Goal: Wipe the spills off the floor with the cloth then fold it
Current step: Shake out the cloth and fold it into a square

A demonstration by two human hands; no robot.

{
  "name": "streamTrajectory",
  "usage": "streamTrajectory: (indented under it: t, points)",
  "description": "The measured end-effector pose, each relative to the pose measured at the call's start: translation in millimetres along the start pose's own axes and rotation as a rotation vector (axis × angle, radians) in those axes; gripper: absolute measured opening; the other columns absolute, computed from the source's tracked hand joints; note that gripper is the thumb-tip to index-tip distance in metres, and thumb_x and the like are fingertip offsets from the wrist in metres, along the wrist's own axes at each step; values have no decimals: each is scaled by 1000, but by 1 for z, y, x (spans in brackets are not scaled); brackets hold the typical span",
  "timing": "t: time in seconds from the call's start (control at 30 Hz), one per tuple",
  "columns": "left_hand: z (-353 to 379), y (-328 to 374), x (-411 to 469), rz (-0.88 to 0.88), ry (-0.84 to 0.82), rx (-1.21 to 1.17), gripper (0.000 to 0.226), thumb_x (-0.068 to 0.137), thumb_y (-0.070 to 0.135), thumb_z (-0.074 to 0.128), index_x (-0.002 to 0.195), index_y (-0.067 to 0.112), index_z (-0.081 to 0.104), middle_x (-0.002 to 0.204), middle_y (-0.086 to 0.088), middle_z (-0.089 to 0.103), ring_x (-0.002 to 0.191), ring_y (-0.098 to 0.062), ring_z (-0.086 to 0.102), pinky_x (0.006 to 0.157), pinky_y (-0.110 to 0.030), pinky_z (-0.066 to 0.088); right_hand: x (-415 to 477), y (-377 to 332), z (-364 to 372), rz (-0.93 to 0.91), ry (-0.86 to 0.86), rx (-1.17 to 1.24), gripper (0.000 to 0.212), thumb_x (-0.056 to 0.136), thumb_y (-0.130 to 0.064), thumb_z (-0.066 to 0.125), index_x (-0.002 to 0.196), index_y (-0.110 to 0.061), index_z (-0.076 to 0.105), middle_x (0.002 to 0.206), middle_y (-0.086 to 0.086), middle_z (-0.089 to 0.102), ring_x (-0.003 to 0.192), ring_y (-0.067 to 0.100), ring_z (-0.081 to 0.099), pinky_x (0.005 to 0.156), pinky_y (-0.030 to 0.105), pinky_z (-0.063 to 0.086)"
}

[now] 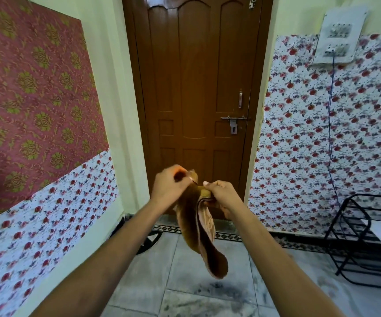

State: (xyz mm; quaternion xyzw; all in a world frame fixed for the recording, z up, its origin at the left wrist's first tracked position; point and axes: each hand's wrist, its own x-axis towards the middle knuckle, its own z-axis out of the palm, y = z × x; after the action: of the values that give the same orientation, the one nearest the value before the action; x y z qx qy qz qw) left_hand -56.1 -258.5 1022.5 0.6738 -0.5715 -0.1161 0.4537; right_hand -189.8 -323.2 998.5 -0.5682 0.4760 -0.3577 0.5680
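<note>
I see the cloth (196, 227) up in the air, not on the floor (180, 266). It hangs between both hands in front of the door (198, 88). It's a brown-mustard towel with a plush pile and a paler pinkish woven band along one long edge. It droops as a doubled strip, and the lower end curls out to the right, clear of the tiles. The top end is bunched and motion-blurred, so I can't make out how many layers there are.

The left hand (166, 188) has its fingers curled and pinches the topmost bit of cloth. The fingertips are smeared, so the exact contact is hard to read. The right hand (223, 194) sits just beside it and slightly lower, with the thumb on top and the fingers wrapped round the folded edge. Those fingers are mostly hidden behind the hand. All the slack falls below and between the two grips. Both forearms are cut off at the bottom edge.

The floor is glossy grey marble-look tile, with a dark smudge (210, 287) almost under the cloth's tip. The door is panelled varnished wood with a metal latch (233, 118). There is floral wallpaper (322, 145) on the right and a maroon patterned sheet (29, 88) on the left. A black wire rack (368, 236) is cut off by the right edge. A switchboard (338, 37) has a thin cable (330, 133) dropping down from it.
</note>
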Motion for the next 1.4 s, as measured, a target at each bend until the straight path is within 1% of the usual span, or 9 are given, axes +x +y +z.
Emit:
streamTrajectory:
  t: [0.2,0.33,0.43,0.53,0.7,0.9,1.03,1.2,1.4]
  points:
    - [12,3,-5,92,-158,-38,13,83,25,69,92,26,61,90,12,63,86,-2,58,68,-14,46,-11,-9,-3,84,108,267,13,91,-9,58,79,-3,57,74,12,60,64,18,59,45,23,51]
    - [8,7,0,167,-340,91,51,76,37,74,122,26,54,105,17,55,96,2,52,81,-10,38,-17,-19,-11,92,57,269,16,95,-2,46,108,1,54,77,13,61,63,18,62,42,20,52]
    - [2,7,7,185,-264,64,27,85,30,67,112,27,63,107,11,64,101,-4,56,79,-9,41,-20,-22,-12,7,48,174,19,97,-9,41,114,-6,48,77,9,66,66,17,66,51,24,52]
    - [-15,12,13,64,-284,-240,12,89,26,62,99,29,68,98,8,68,99,-7,61,86,-24,48,-13,-13,-22,-207,94,33,38,95,-34,48,127,-15,45,102,2,63,111,21,56,87,32,42]
    - [-46,23,21,98,-484,-265,12,87,30,61,97,28,67,95,6,69,100,-12,62,88,-30,49,-11,-11,-30,-354,-355,-137,93,59,-62,64,140,-39,23,146,0,31,133,20,31,110,44,30]
    - [-68,10,31,54,-420,-107,4,88,20,64,90,20,67,91,-2,68,90,-15,63,80,-32,53,-7,-20,-42,-410,-172,-69,11,81,-18,69,82,-17,58,86,-1,61,81,12,61,69,22,51]
    - [-64,4,29,69,-482,134,2,86,19,66,87,18,66,87,-1,65,82,-13,62,66,-22,49,-6,-27,-49,-482,-186,-29,11,84,-17,66,89,-16,56,90,3,62,80,11,65,79,30,56]
    - [-55,15,28,156,-529,148,3,85,20,67,87,22,66,88,5,64,86,-11,61,71,-22,49,-8,-24,-19,-460,-440,-504,86,65,-43,77,137,-28,34,142,-2,38,127,11,37,107,34,31]
    - [-72,15,30,164,-542,53,6,85,15,68,91,16,66,90,1,66,87,-13,64,74,-25,52,2,-11,-20,-444,-287,-526,34,74,-33,76,96,-14,58,102,3,59,98,20,58,91,42,50]
